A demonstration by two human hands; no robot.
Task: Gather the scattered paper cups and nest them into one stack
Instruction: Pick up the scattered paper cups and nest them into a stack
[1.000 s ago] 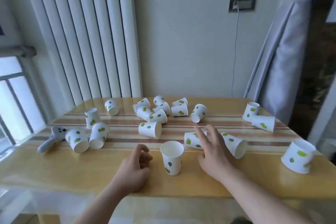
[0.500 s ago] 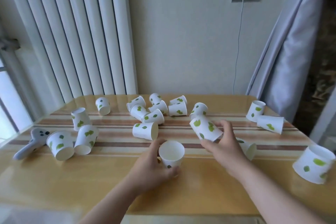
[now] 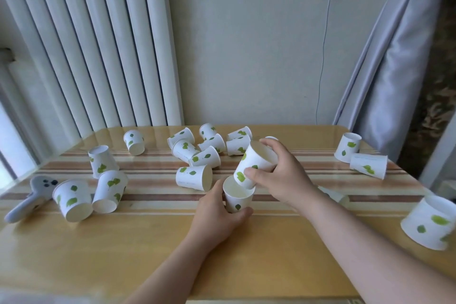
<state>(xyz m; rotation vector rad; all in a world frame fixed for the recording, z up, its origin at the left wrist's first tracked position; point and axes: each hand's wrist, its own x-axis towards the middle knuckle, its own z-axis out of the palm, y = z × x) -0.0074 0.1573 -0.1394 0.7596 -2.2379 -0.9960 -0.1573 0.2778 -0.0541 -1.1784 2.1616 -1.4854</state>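
An upright white paper cup with green leaf marks (image 3: 238,198) stands near the table's middle, and my left hand (image 3: 217,217) grips its lower half. My right hand (image 3: 278,175) holds a second cup (image 3: 254,163) tilted, its base just entering the upright cup's mouth. Several more leaf-marked cups lie scattered: a cluster (image 3: 204,148) at the back centre, one on its side (image 3: 195,177) just left of my hands, three (image 3: 93,187) at the left, two (image 3: 357,158) at the back right, and one (image 3: 429,223) at the right edge.
The wooden table (image 3: 123,242) has brown stripes across its middle. A grey handled device (image 3: 29,195) lies at the left edge. A white radiator (image 3: 86,44) and a wall stand behind; a grey curtain (image 3: 394,57) hangs at the right.
My left hand went from resting beside the upright cup to gripping it. My right hand picked a cup off the table and brought it over to the upright cup's mouth.
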